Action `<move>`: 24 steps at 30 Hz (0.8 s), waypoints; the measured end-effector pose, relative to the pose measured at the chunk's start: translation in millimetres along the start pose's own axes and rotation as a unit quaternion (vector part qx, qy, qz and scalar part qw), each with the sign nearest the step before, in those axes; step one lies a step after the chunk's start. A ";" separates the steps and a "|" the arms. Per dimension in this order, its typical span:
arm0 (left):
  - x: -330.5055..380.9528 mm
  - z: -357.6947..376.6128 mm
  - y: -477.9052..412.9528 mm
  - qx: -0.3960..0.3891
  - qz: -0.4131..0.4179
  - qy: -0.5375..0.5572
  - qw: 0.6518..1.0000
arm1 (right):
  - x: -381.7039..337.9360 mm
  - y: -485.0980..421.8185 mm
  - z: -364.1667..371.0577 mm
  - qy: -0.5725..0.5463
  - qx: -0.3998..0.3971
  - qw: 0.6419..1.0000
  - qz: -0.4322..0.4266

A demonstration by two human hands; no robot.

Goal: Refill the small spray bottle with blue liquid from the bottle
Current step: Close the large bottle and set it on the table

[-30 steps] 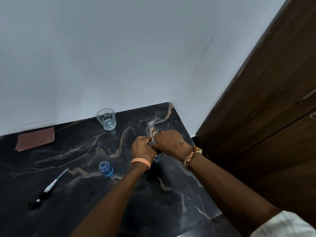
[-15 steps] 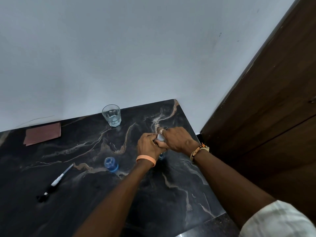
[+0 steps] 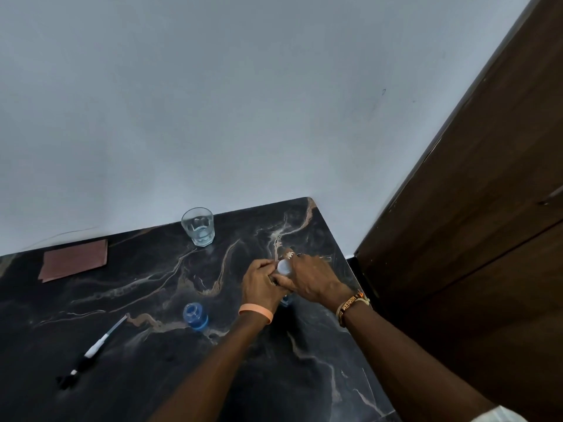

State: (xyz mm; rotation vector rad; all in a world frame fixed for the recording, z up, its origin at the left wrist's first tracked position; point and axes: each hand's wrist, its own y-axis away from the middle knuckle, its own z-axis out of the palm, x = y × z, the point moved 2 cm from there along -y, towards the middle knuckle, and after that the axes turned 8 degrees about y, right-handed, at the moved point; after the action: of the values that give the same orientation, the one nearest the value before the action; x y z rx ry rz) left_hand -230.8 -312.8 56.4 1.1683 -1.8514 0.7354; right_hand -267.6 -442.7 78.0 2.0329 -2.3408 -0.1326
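Note:
My left hand [image 3: 261,286] and my right hand [image 3: 315,278] meet over a bottle near the table's right edge. The left hand grips its body. The right hand's fingers curl around its white cap [image 3: 283,267]. Only a bluish bit of the bottle's base [image 3: 286,300] shows below the hands. The small blue spray bottle [image 3: 195,315] stands with its top off to the left of my left wrist. Its spray head with dip tube [image 3: 91,352] lies flat farther left.
A clear drinking glass [image 3: 198,226] with a little water stands by the wall. A brown cloth [image 3: 74,263] lies at the back left. The dark marble table [image 3: 304,376] ends close to the right of my hands, beside a brown wooden door [image 3: 472,223].
Both hands stay on the bottle at the same spot. The white cap now shows more plainly between them. The view has tilted a little.

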 end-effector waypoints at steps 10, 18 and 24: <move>-6.3 4.1 6.2 -0.049 -0.006 0.065 0.997 | 0.0 17.5 -0.7 -0.112 0.027 0.992 0.047; 8.2 -18.5 19.7 -0.047 0.014 0.112 0.993 | 4.3 31.0 -26.2 -0.136 0.109 0.982 0.070; -2.2 -108.4 47.9 0.128 0.084 0.165 0.974 | -48.4 13.6 -64.6 -0.173 0.301 0.938 0.010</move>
State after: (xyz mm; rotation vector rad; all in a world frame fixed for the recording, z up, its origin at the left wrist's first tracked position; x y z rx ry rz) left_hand -239.0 -205.8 106.5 0.9804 -1.6194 1.2178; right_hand -268.6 -395.5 144.8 2.3978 -2.8960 0.2923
